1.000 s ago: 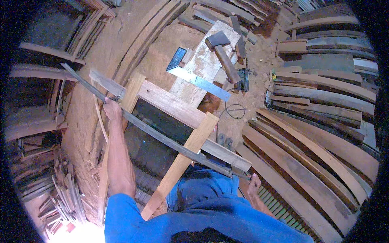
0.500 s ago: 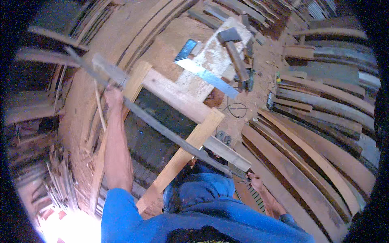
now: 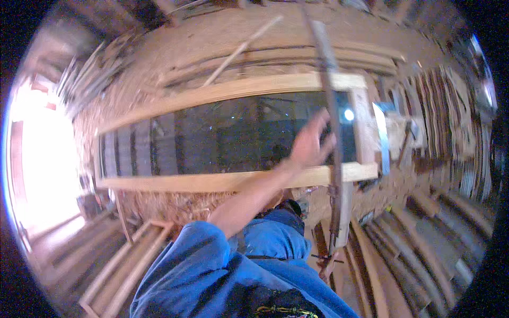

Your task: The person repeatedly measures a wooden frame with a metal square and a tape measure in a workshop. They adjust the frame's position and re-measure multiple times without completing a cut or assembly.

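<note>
A long wooden frame lies across the middle of the view, around a dark, shiny panel. Over its right end runs a long metal bar clamp, from beyond the far rail to this side of the near one. My left hand hovers over the panel just left of the bar, fingers spread and somewhat blurred, holding nothing. At the clamp's near end my right hand is closed at the crossbar handle; it is small and partly hidden there.
Beneath the clamp, a wooden strip sticks out past the near rail. A metal square and an axe lie right of the frame. Boards cover the right foreground; a thin stick leans beyond the far rail.
My left hand has let go of the clamp's far part and come back over the panel. My right hand stays at the near handle. The view has turned, so the frame now lies crosswise.
</note>
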A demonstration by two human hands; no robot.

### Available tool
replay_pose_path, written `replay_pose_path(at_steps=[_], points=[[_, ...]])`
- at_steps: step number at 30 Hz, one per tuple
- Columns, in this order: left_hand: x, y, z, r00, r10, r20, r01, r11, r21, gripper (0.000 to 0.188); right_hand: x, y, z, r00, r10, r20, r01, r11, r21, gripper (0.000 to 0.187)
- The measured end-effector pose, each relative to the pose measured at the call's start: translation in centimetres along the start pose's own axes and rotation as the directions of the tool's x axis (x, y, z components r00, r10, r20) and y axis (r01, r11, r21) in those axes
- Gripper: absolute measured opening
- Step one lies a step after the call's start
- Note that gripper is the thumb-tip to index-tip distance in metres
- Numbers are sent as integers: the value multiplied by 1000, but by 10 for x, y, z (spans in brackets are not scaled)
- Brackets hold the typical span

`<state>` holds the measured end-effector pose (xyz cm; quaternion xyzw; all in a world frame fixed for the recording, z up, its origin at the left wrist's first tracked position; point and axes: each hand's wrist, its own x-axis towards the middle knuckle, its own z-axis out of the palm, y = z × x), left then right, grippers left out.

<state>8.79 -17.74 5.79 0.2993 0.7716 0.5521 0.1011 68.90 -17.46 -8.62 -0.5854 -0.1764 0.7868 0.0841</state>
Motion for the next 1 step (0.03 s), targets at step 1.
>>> replay_pose_path(at_steps=[1], points=[[-48,7,-27,993,-25,117,39,992,-120,72,20,-6,-6,993,-1,120,6,999,-40,65]])
